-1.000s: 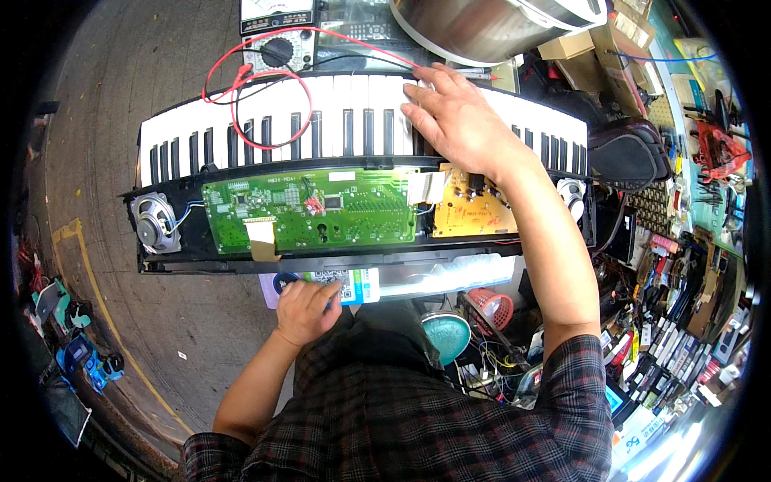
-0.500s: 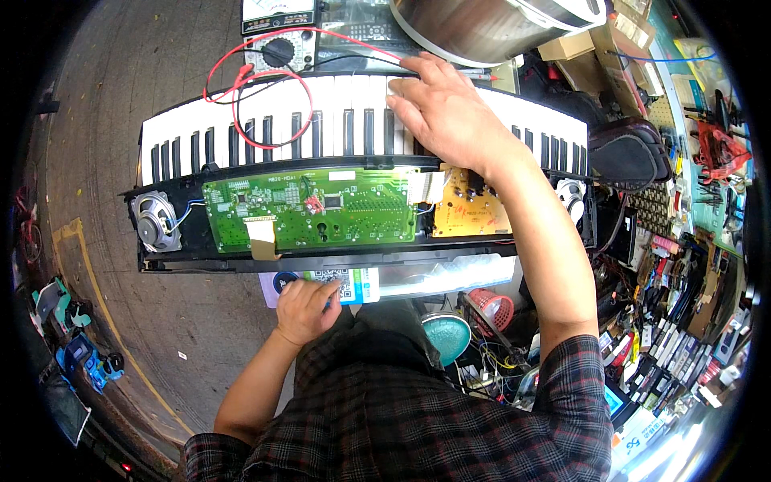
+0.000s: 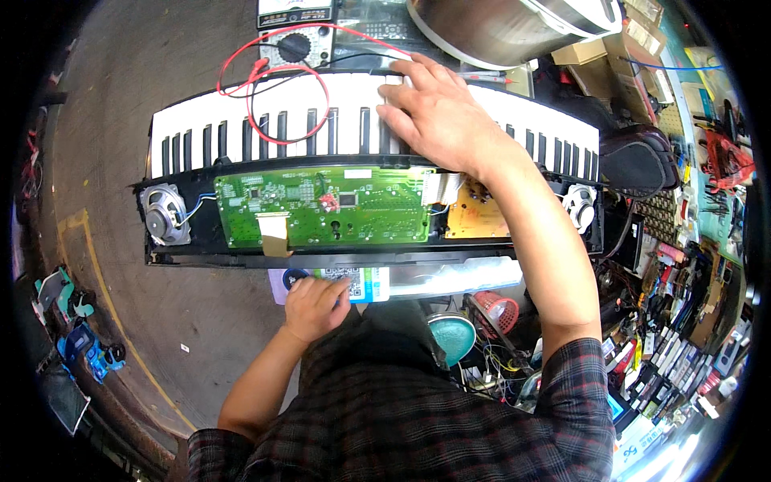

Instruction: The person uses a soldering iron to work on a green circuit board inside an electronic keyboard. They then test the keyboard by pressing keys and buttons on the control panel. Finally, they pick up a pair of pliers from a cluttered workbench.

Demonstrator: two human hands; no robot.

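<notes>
An opened electronic keyboard [image 3: 193, 132] lies across the work surface, its white and black keys on the far side. My right hand [image 3: 446, 120] rests on the middle keys, palm down, fingers stretched apart and holding nothing. Nearer me, a green circuit board [image 3: 385, 210] and an orange circuit board [image 3: 474, 219] are exposed in the black casing, partly behind my right forearm. A flat ribbon cable [image 3: 274, 234] hangs off the green board. My left hand [image 3: 319, 307] is curled over a printed code card [image 3: 374, 283] below the casing's near edge; its fingertips are hidden.
Speakers sit at the casing's left [image 3: 165, 214] and right ends. Red and black test leads [image 3: 328, 104] loop over the keys from an analog multimeter [image 3: 294, 48]. Behind stands a large metal pot [image 3: 490, 28]. Cluttered parts and boxes [image 3: 658, 345] fill the right side.
The view has shifted a little, so the keyboard appears farther right. My right hand has slid slightly left along the keys. The left hand stays curled by the card.
</notes>
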